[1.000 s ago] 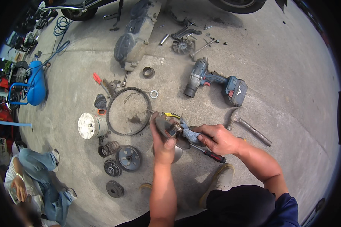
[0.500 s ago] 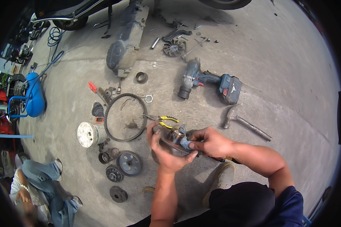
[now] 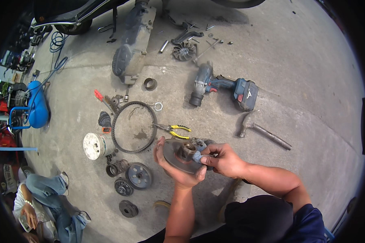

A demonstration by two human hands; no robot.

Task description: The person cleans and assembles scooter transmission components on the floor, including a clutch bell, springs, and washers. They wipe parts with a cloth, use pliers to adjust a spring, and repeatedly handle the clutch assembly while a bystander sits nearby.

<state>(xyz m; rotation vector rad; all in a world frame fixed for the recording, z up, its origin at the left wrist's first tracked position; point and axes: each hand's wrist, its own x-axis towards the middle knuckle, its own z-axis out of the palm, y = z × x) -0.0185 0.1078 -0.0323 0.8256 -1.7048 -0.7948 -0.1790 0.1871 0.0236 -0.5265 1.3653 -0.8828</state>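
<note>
both hands have dropped a bit lower vs half a second back. left hand (image 3: 178, 172) cups a round metal pulley disc (image 3: 175, 157) from below, fingers curled on its rim. right hand (image 3: 223, 160) is pinched shut on a blue rag (image 3: 198, 156) against the disc hub. yellow-handled pliers (image 3: 175, 129) and drive belt (image 3: 134, 126) lie on the concrete floor (image 3: 304, 81) just beyond

Single head-worn fisheye, looking steeply down, close over hands, concrete floor (image 3: 312, 81) bending at rim.
</note>
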